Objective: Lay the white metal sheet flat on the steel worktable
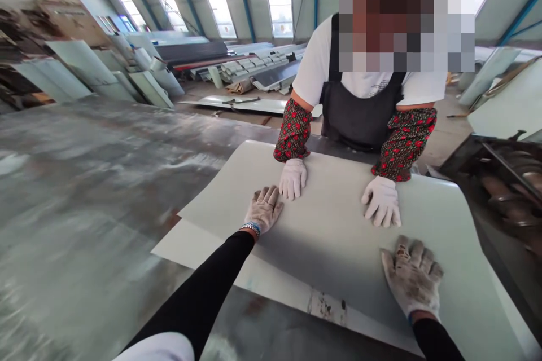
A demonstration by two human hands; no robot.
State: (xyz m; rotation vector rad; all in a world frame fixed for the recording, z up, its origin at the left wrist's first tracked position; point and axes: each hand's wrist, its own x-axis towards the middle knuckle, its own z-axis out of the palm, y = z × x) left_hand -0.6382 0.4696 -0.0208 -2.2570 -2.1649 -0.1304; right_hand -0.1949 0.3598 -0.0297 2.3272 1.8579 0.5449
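Grey steel surface point(105, 180), workshop hall. Item: pale grey metal sheet point(334, 237), smooth, bowed upward, long axis left-to-right. Left hand point(263, 208) and right hand point(412, 276): gloved, open, flat on sheet, gripping nothing.

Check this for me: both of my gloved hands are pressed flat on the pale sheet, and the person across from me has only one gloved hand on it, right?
Not quite. In the head view the person opposite has both gloved hands on the pale sheet: one near your left hand, the other further along. Your left hand and right hand do lie flat on it.
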